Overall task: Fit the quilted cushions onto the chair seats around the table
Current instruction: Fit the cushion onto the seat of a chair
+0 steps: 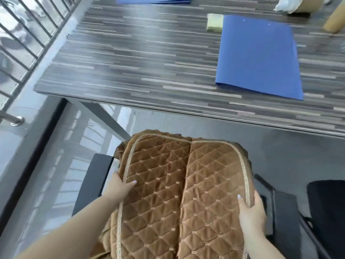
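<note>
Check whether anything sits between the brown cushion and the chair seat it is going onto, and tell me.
Nothing visible does. The left hand and right hand grip the brown quilted cushion by its side edges, spread over the chair; only the black armrests show beside it. The seat itself is hidden beneath the cushion, so I cannot check it directly.

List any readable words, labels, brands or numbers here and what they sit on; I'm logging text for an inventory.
None can be read. The brown quilted cushion, the blue folder on the striped wooden table and the pale yellow pad show no lettering.
</note>
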